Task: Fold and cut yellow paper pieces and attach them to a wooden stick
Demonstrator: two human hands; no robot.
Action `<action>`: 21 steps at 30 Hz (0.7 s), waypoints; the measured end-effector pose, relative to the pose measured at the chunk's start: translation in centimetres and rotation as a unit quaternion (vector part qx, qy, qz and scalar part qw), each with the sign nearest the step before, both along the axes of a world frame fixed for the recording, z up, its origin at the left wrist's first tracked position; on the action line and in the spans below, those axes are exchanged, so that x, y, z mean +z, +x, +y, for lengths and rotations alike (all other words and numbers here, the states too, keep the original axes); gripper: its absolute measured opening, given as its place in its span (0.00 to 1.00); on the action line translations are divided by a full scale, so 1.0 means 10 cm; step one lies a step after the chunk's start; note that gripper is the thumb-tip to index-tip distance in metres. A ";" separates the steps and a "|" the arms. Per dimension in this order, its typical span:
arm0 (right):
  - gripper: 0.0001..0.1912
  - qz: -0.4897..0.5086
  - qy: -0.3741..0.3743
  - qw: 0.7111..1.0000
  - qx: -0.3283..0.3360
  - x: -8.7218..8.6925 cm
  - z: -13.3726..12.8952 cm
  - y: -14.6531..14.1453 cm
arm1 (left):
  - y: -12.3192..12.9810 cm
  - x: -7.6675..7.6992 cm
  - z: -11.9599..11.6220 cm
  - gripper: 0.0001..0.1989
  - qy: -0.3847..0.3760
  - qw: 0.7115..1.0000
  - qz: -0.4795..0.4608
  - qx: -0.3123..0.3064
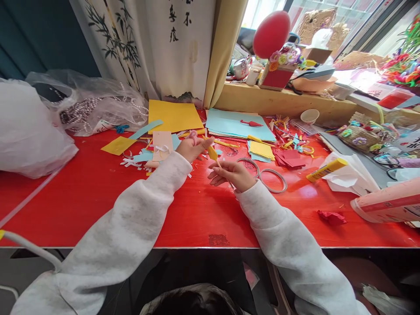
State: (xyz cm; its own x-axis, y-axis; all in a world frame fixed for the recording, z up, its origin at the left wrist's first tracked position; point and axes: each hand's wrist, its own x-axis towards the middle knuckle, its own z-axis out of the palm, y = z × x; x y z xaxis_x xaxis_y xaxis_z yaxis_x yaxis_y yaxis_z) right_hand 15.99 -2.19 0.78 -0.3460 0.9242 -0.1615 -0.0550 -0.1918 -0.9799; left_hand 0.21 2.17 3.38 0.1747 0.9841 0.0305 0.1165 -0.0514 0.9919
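Over the middle of the red table, my left hand (193, 149) is closed, its fingertips at the upper end of a small folded yellow paper piece (212, 153). A pink loop (193, 137), perhaps a scissors handle, shows at the back of that hand's fingers. Just to the right and lower, my right hand (235, 175) pinches a thin pale stick (231, 184), which slants up toward the yellow piece. Whether the stick and the paper are joined I cannot tell. Beyond my right hand lie two wire rings (273, 180), partly behind it.
Yellow sheets (175, 116) and light blue sheets (232, 124) lie at the back, with a red paper shape (251, 124) on the blue. Paper scraps (141, 157) are at left. A glue stick (327, 169), crumpled red paper (332, 217) and a pink bottle (387, 204) occupy the right.
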 end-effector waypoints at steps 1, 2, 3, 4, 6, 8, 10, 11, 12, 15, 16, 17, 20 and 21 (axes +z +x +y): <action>0.25 0.002 0.001 1.000 -0.003 0.00 0.00 0.00 | 0.01 -0.02 0.00 0.23 -0.006 0.999 0.022 -0.024; 0.25 0.002 0.000 1.000 -0.001 0.00 0.00 0.00 | 0.03 -0.05 0.00 0.22 -0.011 0.998 0.039 -0.045; 0.25 0.000 -0.001 1.000 0.003 0.01 0.00 -0.01 | 0.04 -0.07 0.00 0.20 -0.013 0.997 0.049 -0.057; 0.25 -0.005 -0.002 1.000 0.008 0.01 0.00 -0.01 | 0.05 -0.09 -0.01 0.18 -0.013 0.997 0.053 -0.060; 0.24 -0.019 0.000 1.000 0.011 0.02 0.00 -0.01 | 0.06 -0.10 -0.01 0.17 0.000 0.998 0.051 -0.042; 0.24 -0.030 0.003 0.999 0.010 0.03 0.00 0.00 | 0.05 -0.08 -0.01 0.18 0.011 0.999 0.047 -0.022; 0.24 -0.035 0.006 0.999 0.016 0.03 0.00 0.01 | 0.03 -0.06 0.00 0.19 0.002 0.999 0.036 -0.007; 0.24 -0.034 0.005 0.999 0.018 0.04 0.00 0.02 | 0.03 -0.05 0.01 0.19 -0.003 1.000 0.028 -0.007; 0.24 -0.031 0.004 0.999 0.018 0.04 0.00 0.03 | 0.02 -0.04 0.01 0.20 -0.007 1.000 0.017 -0.013; 0.26 -0.019 -0.006 1.000 0.017 0.04 0.01 0.05 | 0.01 -0.03 0.01 0.24 -0.010 0.999 -0.030 -0.029; 0.27 -0.013 -0.012 1.000 0.024 0.04 0.01 0.06 | 0.01 -0.03 0.01 0.25 -0.012 0.998 -0.047 -0.034; 0.27 -0.006 -0.019 0.999 0.039 0.04 0.01 0.06 | 0.01 -0.03 0.00 0.26 -0.016 0.997 -0.062 -0.038; 0.29 0.031 -0.045 0.994 0.095 0.06 0.00 0.07 | 0.02 -0.01 -0.01 0.25 -0.021 0.991 -0.111 -0.066; 0.28 0.046 -0.051 0.992 0.110 0.07 -0.01 0.08 | 0.02 -0.01 -0.02 0.25 -0.021 0.988 -0.128 -0.077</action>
State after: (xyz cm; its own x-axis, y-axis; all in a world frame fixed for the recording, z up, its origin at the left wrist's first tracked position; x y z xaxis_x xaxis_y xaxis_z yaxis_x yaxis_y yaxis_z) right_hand 16.79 -2.26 1.46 -0.5543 0.8058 -0.2086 -0.0898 -0.3070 -0.9475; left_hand 0.45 2.00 3.32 0.3150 0.9476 0.0539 -0.1454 -0.0080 0.9893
